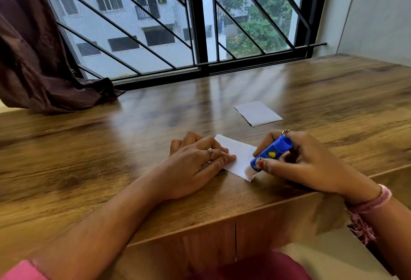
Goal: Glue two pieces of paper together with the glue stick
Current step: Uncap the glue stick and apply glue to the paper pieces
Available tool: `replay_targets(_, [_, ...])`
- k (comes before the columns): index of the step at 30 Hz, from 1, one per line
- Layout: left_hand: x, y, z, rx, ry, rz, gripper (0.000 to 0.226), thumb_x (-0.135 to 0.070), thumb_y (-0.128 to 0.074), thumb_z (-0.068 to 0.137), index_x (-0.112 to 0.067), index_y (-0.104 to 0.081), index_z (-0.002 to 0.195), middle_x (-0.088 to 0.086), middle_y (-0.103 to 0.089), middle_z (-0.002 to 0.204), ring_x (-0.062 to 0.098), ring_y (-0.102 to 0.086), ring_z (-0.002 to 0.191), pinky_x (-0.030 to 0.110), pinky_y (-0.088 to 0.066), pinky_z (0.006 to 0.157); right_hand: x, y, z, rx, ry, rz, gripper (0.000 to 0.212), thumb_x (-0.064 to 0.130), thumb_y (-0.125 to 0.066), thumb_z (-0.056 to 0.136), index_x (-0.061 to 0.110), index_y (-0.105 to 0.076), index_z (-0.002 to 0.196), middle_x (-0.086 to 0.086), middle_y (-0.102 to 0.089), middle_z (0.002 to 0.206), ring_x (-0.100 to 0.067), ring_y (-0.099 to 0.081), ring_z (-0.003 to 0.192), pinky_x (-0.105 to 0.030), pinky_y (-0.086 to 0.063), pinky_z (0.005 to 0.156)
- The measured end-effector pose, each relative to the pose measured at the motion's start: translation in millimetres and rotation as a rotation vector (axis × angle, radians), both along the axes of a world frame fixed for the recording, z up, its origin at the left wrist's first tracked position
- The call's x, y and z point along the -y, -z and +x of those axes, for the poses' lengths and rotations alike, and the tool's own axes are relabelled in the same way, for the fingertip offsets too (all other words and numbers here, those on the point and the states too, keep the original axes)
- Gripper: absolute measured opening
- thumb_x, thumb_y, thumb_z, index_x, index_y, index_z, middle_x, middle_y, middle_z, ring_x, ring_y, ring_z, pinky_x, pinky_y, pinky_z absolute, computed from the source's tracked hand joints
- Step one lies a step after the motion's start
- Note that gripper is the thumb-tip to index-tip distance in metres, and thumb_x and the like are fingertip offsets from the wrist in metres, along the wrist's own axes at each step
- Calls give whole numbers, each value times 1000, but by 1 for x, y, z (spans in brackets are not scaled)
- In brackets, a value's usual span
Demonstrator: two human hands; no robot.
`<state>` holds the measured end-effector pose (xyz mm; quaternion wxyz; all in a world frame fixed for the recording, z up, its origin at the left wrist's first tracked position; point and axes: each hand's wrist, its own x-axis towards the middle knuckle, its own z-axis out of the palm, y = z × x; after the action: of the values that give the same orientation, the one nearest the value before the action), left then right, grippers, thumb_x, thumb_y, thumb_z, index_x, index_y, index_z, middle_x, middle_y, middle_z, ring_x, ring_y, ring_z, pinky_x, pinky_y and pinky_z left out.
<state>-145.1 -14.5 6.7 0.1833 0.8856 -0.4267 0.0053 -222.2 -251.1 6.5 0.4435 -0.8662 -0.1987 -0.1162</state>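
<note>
A small white paper [239,155] lies on the wooden table [111,157] near its front edge. My left hand [195,164] lies flat with its straight fingers pressing the paper's left side. My right hand [309,164] grips a blue glue stick [270,154], tilted, with its white tip touching the paper's near right corner. That corner curls up slightly. A second white paper [258,113] lies farther back on the table, apart from both hands.
A dark curtain [37,63] drapes onto the table's back left. A barred window [195,34] runs along the far edge. A wall [378,12] stands at the right. The table's front edge drops off just below my wrists.
</note>
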Motion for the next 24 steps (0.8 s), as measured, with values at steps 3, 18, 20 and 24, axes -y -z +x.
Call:
replay_targets(3, [0,1,0,16,-8,2,38,-49,-28,94,-51,-52,124,-31,-47,119,-10,-26,118,42,-22,103,1,-1,2,23,39,32,12,37,-68,75,28,-70,82,1,-61,60,-3,-44,43,-21,-32,44])
replay_targets(18, [0,1,1,5,5,-3,36,-46,-30,96,-49,-53,124,-28,-49,121,-8,-30,121,44,-28,104,0,-2,-2,19,14,16,11,30,-68,76,23,-69,84,8,-57,52,-2,-45,42,-12,-30,45])
replay_targets(20, [0,1,2,9,18,-2,34,-44,-32,99,-47,-53,125,-27,-48,121,-13,-25,120,35,-23,101,-1,-3,-2,35,22,-14,11,30,-68,77,22,-69,84,13,-58,52,-1,-48,42,-8,-30,46])
replay_targets(24, [0,0,0,21,5,8,37,-47,-29,97,-49,-53,124,-29,-47,119,-10,-25,118,37,-20,99,3,-4,-2,21,45,257,10,24,-68,75,18,-71,82,-4,-65,63,-6,-53,52,-18,-38,49])
